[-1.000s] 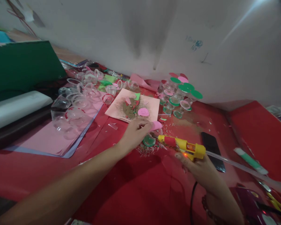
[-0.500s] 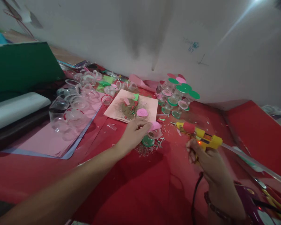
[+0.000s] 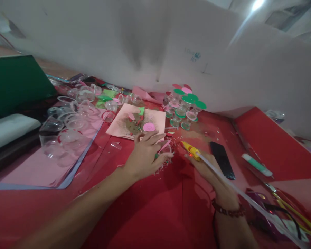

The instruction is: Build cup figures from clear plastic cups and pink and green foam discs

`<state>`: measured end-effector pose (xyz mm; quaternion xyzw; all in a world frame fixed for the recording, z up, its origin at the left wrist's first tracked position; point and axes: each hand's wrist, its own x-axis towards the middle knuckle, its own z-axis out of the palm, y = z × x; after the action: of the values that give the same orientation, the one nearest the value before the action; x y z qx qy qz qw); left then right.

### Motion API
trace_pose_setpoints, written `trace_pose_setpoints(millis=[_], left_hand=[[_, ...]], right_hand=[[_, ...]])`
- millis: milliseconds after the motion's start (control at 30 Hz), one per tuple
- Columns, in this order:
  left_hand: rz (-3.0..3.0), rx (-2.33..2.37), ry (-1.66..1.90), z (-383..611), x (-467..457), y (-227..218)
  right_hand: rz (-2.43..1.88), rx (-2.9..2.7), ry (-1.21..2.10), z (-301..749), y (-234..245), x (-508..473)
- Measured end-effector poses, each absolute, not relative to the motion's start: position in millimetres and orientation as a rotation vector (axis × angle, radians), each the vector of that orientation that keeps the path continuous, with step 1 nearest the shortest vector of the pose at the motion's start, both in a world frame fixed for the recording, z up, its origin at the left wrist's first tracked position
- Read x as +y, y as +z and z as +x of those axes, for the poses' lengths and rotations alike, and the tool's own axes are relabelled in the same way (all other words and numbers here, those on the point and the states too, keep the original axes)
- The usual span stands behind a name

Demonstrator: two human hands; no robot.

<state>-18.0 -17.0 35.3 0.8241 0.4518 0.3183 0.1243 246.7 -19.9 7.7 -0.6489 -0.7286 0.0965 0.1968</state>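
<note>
My left hand (image 3: 145,155) is spread, its fingers and thumb parted around a clear plastic cup (image 3: 167,149) with a tilted pink paper disc (image 3: 164,146) at its top. The hand hides much of this cup, and I see no firm grip on it. In my right hand (image 3: 203,167) is a yellow glue gun (image 3: 191,150), aimed leftward near the cup. A long clear glue stick (image 3: 230,185) runs out of its back. A flat pink disc (image 3: 149,127) lies on the stained, folded peach paper (image 3: 120,121) behind my left hand.
Cups with green, pink and red discs are stacked (image 3: 186,110) at the back. Loose clear cups (image 3: 75,119) cover pink sheets (image 3: 36,169) on the left. To the right lie a black phone (image 3: 222,159), a glue tube (image 3: 257,164) and yellow-handled scissors (image 3: 295,211). A wall stands behind.
My left fingers have gone from pinching the pink disc to spreading around the cup. The glue gun has moved left, closer to the cup. The phone has come into sight.
</note>
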Motion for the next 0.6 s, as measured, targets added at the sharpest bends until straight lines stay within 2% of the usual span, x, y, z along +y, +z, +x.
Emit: trace_pose_setpoints(millis=[200, 367, 600], left_hand=[[2.526, 1.303, 0.899, -20, -18, 36], [2.596, 1.278, 0.823, -22, -19, 37], [2.663, 1.232, 0.699, -26, -19, 35]], right_hand=[[-1.945, -2.099, 0.276, 243, 7, -20], [-1.850, -2.132, 0.283, 246, -2, -18], [-1.966, -1.902, 0.358, 244, -2, -14]])
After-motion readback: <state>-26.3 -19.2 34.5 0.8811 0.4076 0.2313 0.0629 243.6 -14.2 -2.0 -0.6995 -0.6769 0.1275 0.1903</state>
